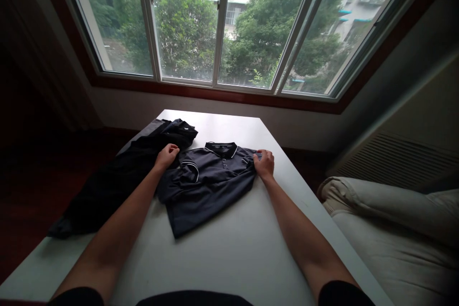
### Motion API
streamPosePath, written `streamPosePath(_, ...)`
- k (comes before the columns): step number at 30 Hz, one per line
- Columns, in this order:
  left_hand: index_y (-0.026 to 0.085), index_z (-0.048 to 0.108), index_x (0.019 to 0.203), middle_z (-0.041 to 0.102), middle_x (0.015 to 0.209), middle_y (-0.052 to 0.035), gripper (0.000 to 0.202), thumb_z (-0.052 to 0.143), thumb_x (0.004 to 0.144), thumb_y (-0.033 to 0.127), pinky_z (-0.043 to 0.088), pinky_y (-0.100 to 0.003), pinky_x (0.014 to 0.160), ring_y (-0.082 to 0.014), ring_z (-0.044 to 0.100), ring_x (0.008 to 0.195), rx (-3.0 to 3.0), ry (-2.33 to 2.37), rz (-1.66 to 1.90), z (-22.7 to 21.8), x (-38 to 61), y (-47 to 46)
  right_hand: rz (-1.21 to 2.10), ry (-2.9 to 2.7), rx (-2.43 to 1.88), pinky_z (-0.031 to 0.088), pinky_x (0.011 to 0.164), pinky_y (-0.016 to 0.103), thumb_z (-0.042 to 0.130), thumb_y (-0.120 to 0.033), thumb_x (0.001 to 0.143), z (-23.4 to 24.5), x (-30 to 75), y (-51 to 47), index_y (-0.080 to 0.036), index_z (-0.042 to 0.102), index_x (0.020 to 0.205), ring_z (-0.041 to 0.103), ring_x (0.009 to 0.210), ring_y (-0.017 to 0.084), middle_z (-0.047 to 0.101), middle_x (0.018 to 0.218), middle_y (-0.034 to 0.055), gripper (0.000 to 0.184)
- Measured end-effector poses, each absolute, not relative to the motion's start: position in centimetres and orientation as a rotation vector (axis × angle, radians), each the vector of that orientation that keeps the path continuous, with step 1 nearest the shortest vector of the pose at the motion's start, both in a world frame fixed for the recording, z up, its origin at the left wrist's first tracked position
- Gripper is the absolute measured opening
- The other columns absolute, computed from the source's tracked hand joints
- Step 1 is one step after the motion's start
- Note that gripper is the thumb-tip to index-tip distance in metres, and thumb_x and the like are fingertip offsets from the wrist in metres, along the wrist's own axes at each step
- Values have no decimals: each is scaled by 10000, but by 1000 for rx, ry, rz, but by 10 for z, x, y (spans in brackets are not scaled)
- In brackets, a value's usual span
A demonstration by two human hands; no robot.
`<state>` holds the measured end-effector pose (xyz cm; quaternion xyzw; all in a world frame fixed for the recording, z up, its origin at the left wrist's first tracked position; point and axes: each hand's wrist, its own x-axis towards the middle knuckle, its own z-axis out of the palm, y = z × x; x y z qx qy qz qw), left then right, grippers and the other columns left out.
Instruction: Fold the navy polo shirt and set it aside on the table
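Note:
A dark grey polo shirt [218,177] lies front side up on the white table [229,263], with a black collar edged in white and several buttons. Its hem is slanted and its body bunched in folds. My right hand [264,163] grips the shirt at the sleeve on the right, thumb on top. At the shoulder on the other side, my left hand [167,157] has its fingers curled together; whether cloth is between them is hidden. Just beyond the left hand is a heap of dark clothes [139,158], which reaches along the table's left edge.
A wide sliding window [218,28] stands past the table's far end, with trees outside. To the right is a pale padded seat [394,220], close to the table edge. A curtain [53,57] hangs at the left above a dark red floor [25,191].

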<state>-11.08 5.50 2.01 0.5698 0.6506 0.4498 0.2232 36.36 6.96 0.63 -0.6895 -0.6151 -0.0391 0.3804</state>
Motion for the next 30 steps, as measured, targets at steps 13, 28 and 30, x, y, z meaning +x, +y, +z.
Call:
streamPosePath(13, 244, 809, 774, 766, 1042, -75, 441, 512, 955, 515, 496, -318, 909, -242, 672, 980, 2385, 1549, 555, 26, -73, 23, 162, -2021, -1930, 405, 730, 265, 506, -515, 1003, 18, 368, 66, -235, 760, 864, 662, 855, 210, 759, 897, 68, 403)
streamPosePath(28, 187, 664, 781, 656, 726, -59, 358, 412, 954, 374, 468, -321, 725, -255, 632, 798, 1250, 2337, 1592, 46, -152, 21, 61, -1462, -2248, 449, 727, 349, 482, -543, 978, 14, 412, 58, -202, 769, 969, 682, 865, 293, 750, 954, 176, 445)
streamPosePath(30, 200, 611, 784, 601, 694, -25, 271, 424, 938, 322, 476, -310, 717, -229, 599, 760, 1130, 2316, 1693, 50, -154, 19, 50, -1431, -2250, 452, 735, 352, 482, -529, 986, 17, 415, 55, -202, 760, 992, 676, 858, 289, 742, 936, 170, 429)
